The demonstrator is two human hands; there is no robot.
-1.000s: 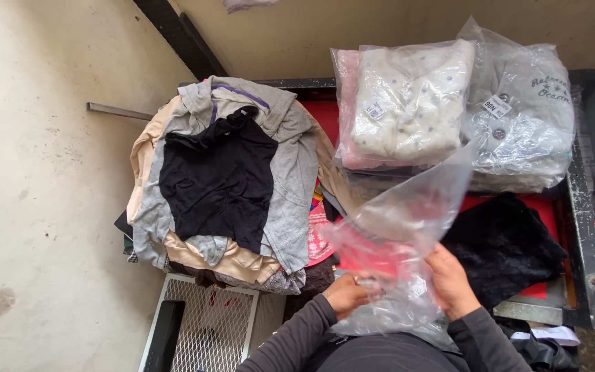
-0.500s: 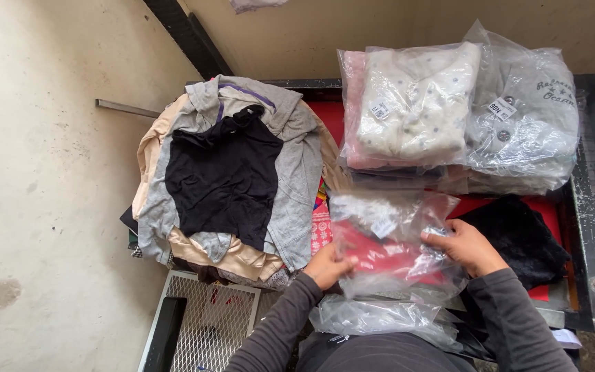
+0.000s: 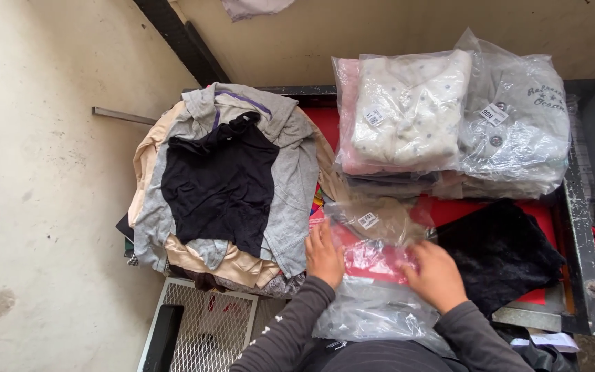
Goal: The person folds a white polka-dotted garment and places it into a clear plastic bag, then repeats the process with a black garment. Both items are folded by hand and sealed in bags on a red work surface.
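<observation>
The plastic bag point(image 3: 378, 238), held up half a second ago, is now laid on the red table point(image 3: 325, 120). It is pressed flat by the left hand point(image 3: 324, 253) and right hand point(image 3: 436, 275), fingers spread, beside the pile of clothes point(image 3: 225, 182).

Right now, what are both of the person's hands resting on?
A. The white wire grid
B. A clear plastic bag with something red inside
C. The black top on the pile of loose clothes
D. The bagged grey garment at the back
B: the left hand and right hand lie flat on the clear plastic bag, with red showing through it.
</observation>
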